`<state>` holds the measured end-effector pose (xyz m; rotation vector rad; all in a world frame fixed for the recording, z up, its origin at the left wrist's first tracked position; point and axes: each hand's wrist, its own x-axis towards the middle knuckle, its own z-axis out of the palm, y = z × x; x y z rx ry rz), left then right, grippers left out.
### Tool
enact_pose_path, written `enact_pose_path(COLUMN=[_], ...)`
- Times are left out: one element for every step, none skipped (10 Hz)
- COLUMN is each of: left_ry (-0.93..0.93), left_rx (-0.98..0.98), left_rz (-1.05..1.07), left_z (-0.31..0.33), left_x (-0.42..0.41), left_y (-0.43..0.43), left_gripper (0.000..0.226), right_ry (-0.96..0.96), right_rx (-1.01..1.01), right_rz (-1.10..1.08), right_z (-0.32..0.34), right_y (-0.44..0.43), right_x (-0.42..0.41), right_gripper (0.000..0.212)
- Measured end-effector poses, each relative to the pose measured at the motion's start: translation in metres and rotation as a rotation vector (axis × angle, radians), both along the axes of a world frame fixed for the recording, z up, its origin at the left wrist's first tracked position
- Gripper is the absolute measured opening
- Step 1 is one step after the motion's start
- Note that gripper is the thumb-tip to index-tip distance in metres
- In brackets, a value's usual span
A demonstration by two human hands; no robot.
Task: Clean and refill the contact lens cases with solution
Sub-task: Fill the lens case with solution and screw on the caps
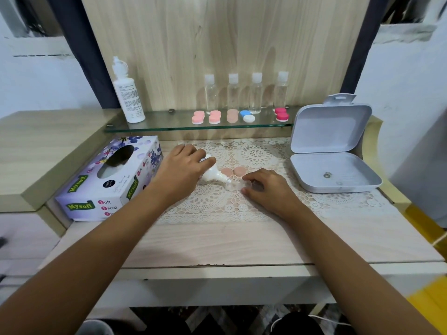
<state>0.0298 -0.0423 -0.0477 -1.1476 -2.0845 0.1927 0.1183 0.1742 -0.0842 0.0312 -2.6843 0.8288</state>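
White bottle (pixel 214 175), gripped in your left hand (pixel 183 163), may overflow the clear case (pixel 229 186) your right hand (pixel 268 187) pinches if squeezed hard.

The tissue box (pixel 106 180) to my left says "Mysoft" on green banners on its front and side, with "Soft Facial" beside them and a third word cut off. The tall white bottle (pixel 129 97) on the glass shelf (pixel 169 124) carries fine print too small for me to read.

The left hand (pixel 186 163) hid most of the white bottle (pixel 214 175) it gripped; at its nozzle, the clear case (pixel 232 186) was blurred.
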Motion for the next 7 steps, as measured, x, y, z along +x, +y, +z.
enact_pose_path(left_ry=[-0.003,-0.004,-0.009,-0.009,-0.008,-0.006,-0.007], left_rx=[0.001,-0.001,-0.002,0.0,0.003,0.006,0.005], left_rz=[0.0,0.001,0.006,0.01,0.006,0.009,0.013], left_z=[-0.0006,-0.0003,-0.0006,-0.001,-0.0013,-0.0017,-0.0025], left_x=[0.0,0.0005,0.0005,-0.0004,-0.0005,-0.0008,-0.0015], left_y=[-0.0001,0.0003,0.0003,0.0002,0.0004,0.0001,-0.0003], left_gripper=[0.045,0.045,0.046,0.047,0.046,0.046,0.045], right_ry=[-0.003,-0.003,0.001,0.001,-0.009,-0.015,-0.01], right_rx=[-0.004,-0.002,-0.003,0.001,0.002,0.01,0.001], right_rz=[-0.001,-0.002,-0.001,0.0,-0.001,0.0,-0.004], right_z=[0.0001,0.0001,-0.0005,-0.0005,0.0011,0.0015,0.0015], right_y=[-0.0001,-0.0001,0.0,-0.0004,-0.0005,-0.0007,-0.001], right_x=[0.0,-0.0001,0.0002,0.0002,0.0004,0.0006,0.0], right_gripper=[0.031,0.031,0.031,0.031,0.032,0.032,0.032])
